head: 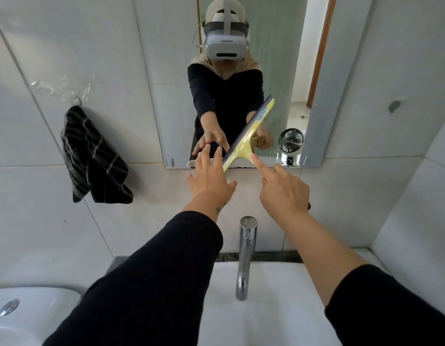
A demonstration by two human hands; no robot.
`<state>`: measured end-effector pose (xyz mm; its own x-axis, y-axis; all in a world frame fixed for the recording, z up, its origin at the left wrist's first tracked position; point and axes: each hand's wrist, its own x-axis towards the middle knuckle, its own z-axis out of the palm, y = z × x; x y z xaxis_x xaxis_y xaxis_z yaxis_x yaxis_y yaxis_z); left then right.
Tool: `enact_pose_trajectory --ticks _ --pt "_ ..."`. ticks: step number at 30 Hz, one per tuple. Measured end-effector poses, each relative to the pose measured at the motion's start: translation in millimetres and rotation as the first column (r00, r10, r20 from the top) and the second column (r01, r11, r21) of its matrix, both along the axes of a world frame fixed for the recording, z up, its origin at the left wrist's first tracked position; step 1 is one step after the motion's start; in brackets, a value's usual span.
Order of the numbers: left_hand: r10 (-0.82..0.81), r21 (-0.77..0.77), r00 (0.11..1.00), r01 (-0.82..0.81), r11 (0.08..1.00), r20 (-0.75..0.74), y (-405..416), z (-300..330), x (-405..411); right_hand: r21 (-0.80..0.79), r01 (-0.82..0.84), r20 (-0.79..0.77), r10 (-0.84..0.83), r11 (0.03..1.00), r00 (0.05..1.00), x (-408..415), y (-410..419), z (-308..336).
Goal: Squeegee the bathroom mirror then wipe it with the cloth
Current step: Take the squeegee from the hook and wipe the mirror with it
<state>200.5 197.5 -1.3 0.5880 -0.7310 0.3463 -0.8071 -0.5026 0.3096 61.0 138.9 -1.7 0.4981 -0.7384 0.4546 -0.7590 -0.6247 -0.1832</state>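
Note:
A yellow squeegee (249,134) lies tilted against the lower part of the bathroom mirror (171,78), its blade running up to the right. My right hand (283,188) grips its handle, index finger stretched along it. My left hand (211,176) is spread flat, fingertips at the mirror's lower edge just left of the squeegee, holding nothing. A black cloth with pale stripes (94,158) hangs from a hook on the tiled wall, left of the mirror.
A chrome tap (245,255) rises over the white basin (271,308) below my arms. A white toilet cistern (29,310) stands at the lower left. The mirror reflects a person wearing a headset and a small fan.

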Motion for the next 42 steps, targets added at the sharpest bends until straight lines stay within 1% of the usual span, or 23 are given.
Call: enact_pose_trajectory --ticks 3,8,14,21,26,31,34,36,38,39,40,42 --pt "-0.046 0.008 0.999 0.046 0.999 -0.013 -12 0 -11 0.016 0.033 0.017 -0.033 0.999 0.999 -16 -11 -2" --pt "-0.111 0.007 0.994 0.111 0.994 -0.004 -32 -2 -32 0.093 0.067 0.124 -0.078 0.993 0.989 -44 -27 -13" --pt "-0.051 0.045 0.998 0.05 0.998 0.025 -50 -15 -42 0.221 0.037 0.262 -0.096 0.975 0.96 -59 -39 -37" --pt "-0.031 0.032 0.996 0.028 0.999 0.089 -56 -27 -41 0.302 0.008 0.328 -0.111 0.953 0.938 -59 -41 -58" --pt "-0.038 0.015 0.996 0.037 0.999 0.08 -55 -28 -41 0.343 0.001 0.352 -0.13 0.939 0.927 -62 -38 -68" --pt "-0.048 0.043 0.997 0.046 0.998 0.053 -51 -23 -42 0.399 0.085 0.255 -0.2 0.913 0.946 -78 -38 -81" --pt "-0.043 0.071 0.999 0.042 0.997 0.013 -49 -17 -49 0.423 0.125 0.175 -0.216 0.898 0.961 -94 -39 -75" --pt "-0.067 0.08 0.998 0.066 0.995 0.011 -48 -13 -59 0.474 0.145 0.116 -0.225 0.868 0.967 -107 -40 -64" --pt "-0.159 0.068 0.987 0.159 0.985 0.007 -48 -11 -72 0.524 0.158 0.051 -0.216 0.837 0.975 -122 -40 -48" --pt "-0.241 0.052 0.97 0.24 0.969 0.008 -49 -11 -79 0.537 0.16 0.017 -0.2 0.828 0.98 -129 -39 -40" --pt "-0.343 0.031 0.939 0.343 0.939 0.011 -52 -11 -88 0.536 0.163 -0.016 -0.183 0.829 0.983 -136 -39 -31" --pt "-0.549 -0.021 0.836 0.549 0.835 0.01 -56 -9 -107 0.513 0.177 -0.088 -0.154 0.84 0.984 -148 -39 -11"
